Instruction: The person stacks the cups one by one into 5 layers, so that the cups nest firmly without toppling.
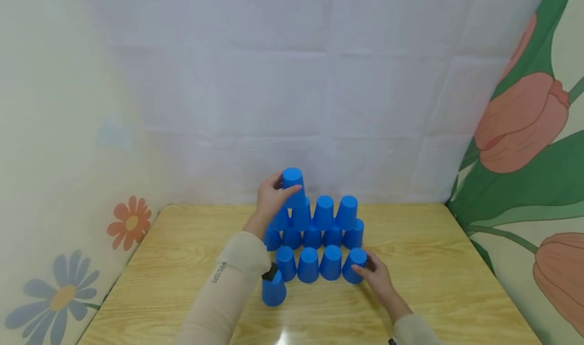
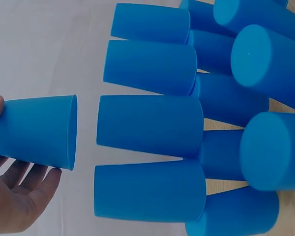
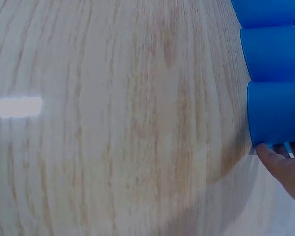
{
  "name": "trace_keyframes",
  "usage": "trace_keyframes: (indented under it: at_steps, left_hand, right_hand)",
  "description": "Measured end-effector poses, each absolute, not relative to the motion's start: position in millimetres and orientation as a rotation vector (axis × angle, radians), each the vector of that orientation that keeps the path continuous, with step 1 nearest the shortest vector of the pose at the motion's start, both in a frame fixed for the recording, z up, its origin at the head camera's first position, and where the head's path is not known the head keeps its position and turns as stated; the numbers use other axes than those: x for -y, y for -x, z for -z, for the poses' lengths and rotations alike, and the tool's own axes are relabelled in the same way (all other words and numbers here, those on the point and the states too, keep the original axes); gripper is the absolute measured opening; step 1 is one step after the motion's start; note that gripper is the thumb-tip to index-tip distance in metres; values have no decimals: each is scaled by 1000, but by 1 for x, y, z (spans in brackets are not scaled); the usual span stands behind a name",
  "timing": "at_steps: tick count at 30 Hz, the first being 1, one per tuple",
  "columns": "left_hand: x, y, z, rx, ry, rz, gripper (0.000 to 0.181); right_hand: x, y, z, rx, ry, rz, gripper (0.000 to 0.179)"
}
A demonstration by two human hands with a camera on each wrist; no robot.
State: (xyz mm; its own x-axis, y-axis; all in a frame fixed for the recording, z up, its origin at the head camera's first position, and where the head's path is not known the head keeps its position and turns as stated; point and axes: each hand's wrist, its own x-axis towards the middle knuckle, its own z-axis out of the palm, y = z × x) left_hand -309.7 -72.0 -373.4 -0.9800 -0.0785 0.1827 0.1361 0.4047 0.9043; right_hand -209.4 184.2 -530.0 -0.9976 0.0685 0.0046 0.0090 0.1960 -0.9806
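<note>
My left hand [image 1: 270,198] holds an upside-down blue plastic cup [image 1: 293,182] between thumb and fingers, over the left part of a two-tier cup wall. The left wrist view shows a gap between the rim of this held cup [image 2: 37,130] and the bases of the upper-tier cups [image 2: 150,120]. Lower right, my right hand [image 1: 379,279] grips the end cup [image 1: 354,264] of a front row standing on the table. Its thumb [image 3: 268,156] lies by the cup's rim in the right wrist view; the other fingers are partly hidden behind the cup.
Several upturned cups [image 1: 308,266] make up that front row, before the wall's bottom tier [image 1: 353,235]. One separate cup [image 1: 274,290] stands nearer, partly behind the left sleeve. The wooden table [image 1: 424,274] ends at a white cloth backdrop [image 1: 283,91], with painted walls either side.
</note>
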Motion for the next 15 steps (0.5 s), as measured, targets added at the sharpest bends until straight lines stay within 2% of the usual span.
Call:
trace_keyframes:
  at_steps: [4, 15]
  left_hand:
    - [60, 301, 361, 2469, 62, 1663, 65]
    - [38, 306, 358, 2463, 82, 1709, 60]
  right_hand:
    - [-186, 210, 532, 2386, 85, -1984, 54]
    - [-186, 211, 532, 2411, 74, -1950, 57]
